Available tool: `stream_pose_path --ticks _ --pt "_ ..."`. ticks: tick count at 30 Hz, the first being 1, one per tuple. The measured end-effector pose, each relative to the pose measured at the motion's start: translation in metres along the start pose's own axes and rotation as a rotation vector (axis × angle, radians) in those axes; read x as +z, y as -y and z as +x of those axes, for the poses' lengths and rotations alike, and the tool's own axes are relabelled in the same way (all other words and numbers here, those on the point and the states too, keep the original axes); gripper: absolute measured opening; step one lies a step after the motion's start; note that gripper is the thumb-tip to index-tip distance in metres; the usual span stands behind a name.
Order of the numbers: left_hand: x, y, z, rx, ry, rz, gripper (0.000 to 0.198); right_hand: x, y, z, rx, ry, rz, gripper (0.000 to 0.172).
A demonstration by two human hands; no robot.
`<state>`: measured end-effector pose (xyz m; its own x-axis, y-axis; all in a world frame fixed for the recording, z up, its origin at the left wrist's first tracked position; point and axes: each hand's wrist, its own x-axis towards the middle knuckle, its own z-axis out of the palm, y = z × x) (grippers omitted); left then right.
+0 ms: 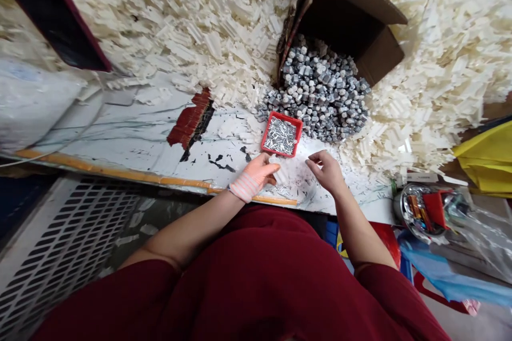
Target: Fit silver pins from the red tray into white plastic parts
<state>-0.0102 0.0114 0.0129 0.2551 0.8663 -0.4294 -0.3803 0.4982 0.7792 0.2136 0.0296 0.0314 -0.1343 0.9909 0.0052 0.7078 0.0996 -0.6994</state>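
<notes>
My left hand (256, 175), in an orange-and-white striped glove, grips a white plastic piece (281, 175) between thumb and fingers just above the worktable (140, 136). To its right is my bare right hand (327, 171), thumb and fingertips drawn together; whatever they may hold is too small to make out. Just beyond the left hand sits a red square tray (298, 130) full of small silvery metal pins (280, 136). A few more pins (283, 191) lie on the table near its front edge, below the white piece.
Behind the tray, grey-and-white cylindrical parts (324, 90) spill from a tipped cardboard box (370, 0). White plastic pieces (192, 21) are heaped across the back. A metal bowl (404, 208) of odds and ends stands at right. A perforated white crate (80, 224) is at lower left.
</notes>
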Motion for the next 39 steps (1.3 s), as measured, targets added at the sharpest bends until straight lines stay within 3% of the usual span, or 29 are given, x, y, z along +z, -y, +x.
stream_pose_path --ticks 3,6,11,14,20,24,28,31,36,39 --pt "-0.004 0.008 -0.002 -0.051 0.002 0.044 0.03 -0.004 -0.019 -0.031 -0.017 0.097 -0.279 0.012" --pt "-0.002 0.019 -0.004 -0.096 -0.002 0.073 0.031 0.01 -0.029 -0.057 0.033 0.254 -0.405 0.011" --pt "0.009 0.033 -0.004 -0.12 -0.029 0.104 0.032 0.032 -0.036 -0.068 0.115 0.089 -0.574 0.017" --pt "0.012 0.036 -0.003 -0.116 -0.058 0.137 0.031 0.034 -0.042 -0.067 0.1 0.097 -0.596 0.017" --pt "0.018 0.036 -0.001 -0.094 -0.042 0.143 0.035 0.031 -0.061 -0.073 0.078 0.112 -0.446 0.023" --pt "0.026 0.033 -0.003 -0.093 -0.009 0.165 0.033 0.029 -0.062 -0.075 0.127 0.065 -0.339 0.017" --pt "0.033 0.03 -0.005 -0.076 -0.039 0.282 0.031 0.027 -0.041 -0.061 0.158 0.004 0.057 0.017" --pt "0.036 0.027 -0.007 -0.052 -0.033 0.405 0.027 0.028 -0.018 -0.047 0.092 0.051 0.311 0.02" --pt "0.035 0.024 -0.012 -0.041 0.012 0.436 0.023 0.031 0.002 -0.038 0.104 0.169 0.388 0.017" --pt "0.032 0.026 -0.012 -0.055 0.045 0.382 0.023 0.035 0.006 -0.041 0.095 0.181 0.287 0.015"
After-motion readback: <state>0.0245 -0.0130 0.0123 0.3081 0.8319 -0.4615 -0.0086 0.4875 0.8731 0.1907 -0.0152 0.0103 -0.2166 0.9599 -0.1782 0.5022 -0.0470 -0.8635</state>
